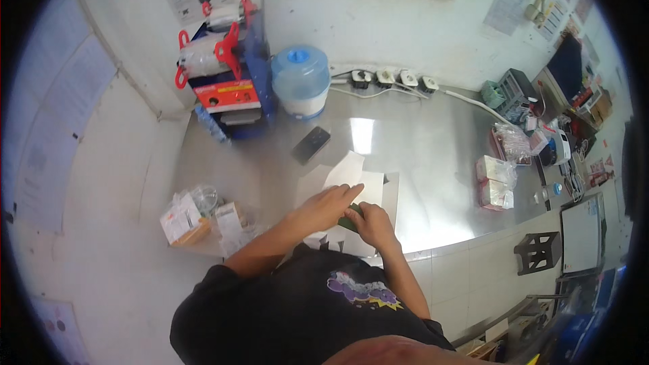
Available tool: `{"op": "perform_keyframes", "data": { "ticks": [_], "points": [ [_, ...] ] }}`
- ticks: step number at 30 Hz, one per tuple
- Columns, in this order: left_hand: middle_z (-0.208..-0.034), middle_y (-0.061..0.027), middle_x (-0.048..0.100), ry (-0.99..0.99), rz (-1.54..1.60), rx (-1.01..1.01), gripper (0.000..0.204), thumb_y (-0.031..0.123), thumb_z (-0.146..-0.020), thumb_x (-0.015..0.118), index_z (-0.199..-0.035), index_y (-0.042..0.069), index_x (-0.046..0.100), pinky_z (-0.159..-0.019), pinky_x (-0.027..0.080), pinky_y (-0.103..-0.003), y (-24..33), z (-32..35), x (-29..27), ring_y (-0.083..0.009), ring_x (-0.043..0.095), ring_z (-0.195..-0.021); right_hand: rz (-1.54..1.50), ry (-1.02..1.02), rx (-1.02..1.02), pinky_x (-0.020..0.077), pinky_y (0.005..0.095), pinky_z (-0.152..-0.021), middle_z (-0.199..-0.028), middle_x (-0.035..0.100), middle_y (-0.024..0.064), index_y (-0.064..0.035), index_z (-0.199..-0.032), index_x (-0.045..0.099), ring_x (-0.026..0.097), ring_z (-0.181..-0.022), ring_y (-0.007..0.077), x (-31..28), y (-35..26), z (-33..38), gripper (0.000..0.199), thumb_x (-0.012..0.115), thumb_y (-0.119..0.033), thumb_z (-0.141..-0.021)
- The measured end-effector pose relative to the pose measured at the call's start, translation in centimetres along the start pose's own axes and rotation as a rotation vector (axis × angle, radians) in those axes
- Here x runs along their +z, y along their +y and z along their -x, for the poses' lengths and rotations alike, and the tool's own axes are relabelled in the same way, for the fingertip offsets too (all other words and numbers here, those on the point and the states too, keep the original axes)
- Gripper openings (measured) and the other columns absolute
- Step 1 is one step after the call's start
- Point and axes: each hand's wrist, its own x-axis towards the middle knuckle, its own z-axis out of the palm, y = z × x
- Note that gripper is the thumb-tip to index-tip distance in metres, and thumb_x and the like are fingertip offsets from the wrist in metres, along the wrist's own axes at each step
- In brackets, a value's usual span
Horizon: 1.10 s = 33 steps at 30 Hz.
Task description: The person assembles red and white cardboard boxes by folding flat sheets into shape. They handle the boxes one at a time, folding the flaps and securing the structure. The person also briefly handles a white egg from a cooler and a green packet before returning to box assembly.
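Observation:
A flat white cardboard piece [351, 179] with unfolded flaps lies on the steel counter [433, 155] in front of me. My left hand [324, 206] lies flat on it, fingers stretched toward the right. My right hand [370, 224] sits just beside it, closed around a small dark green object [351, 215] that is mostly hidden under the fingers. The two hands touch over the cardboard's near edge.
A black phone [311, 144] lies beyond the cardboard. A red and blue machine [226, 71] and a blue-lidded plastic container [301, 81] stand at the back left, a power strip [389, 80] against the wall. Plastic-wrapped packets [203, 220] sit left, wrapped boxes [495, 181] right.

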Motion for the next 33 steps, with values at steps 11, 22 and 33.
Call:
{"op": "perform_keyframes", "data": {
  "ticks": [11,22,33],
  "points": [
    [-0.133,-0.0138,0.043,0.199,1.432,-0.627,0.056,0.022,-0.101,0.054,-0.147,0.023,0.022,-0.085,0.057,-0.05,0.9,0.7,3.0,-0.0293,0.056,-0.117,0.035,0.24,-0.265,0.044,0.0467,-0.07,-0.081,0.056,0.0192,-0.0011,-0.085,0.055,0.054,-0.08,0.0396,-2.1,-1.9,0.4,0.028,0.065,-0.026,-0.091],
    [-0.125,-0.0148,0.047,0.333,1.457,-0.627,0.049,0.011,-0.099,0.048,-0.142,0.017,0.024,-0.082,0.061,-0.051,0.4,0.5,4.1,-0.0312,0.057,-0.113,0.119,0.376,-0.343,0.0455,0.0452,-0.074,-0.094,0.061,0.0157,-0.002,-0.102,0.06,0.059,-0.086,0.0345,-2.0,-1.3,0.9,0.03,0.074,-0.018,-0.08],
    [-0.132,-0.0126,0.045,0.358,1.432,-0.541,0.055,0.011,-0.099,0.043,-0.147,0.023,0.019,-0.082,0.059,-0.052,2.3,-0.5,3.7,-0.0273,0.058,-0.11,0.149,0.645,-0.331,0.0441,0.0435,-0.082,-0.116,0.059,0.0163,-0.005,-0.128,0.057,0.057,-0.095,0.0326,-1.1,-2.0,0.9,0.049,0.071,-0.02,-0.083]
  ]
}}
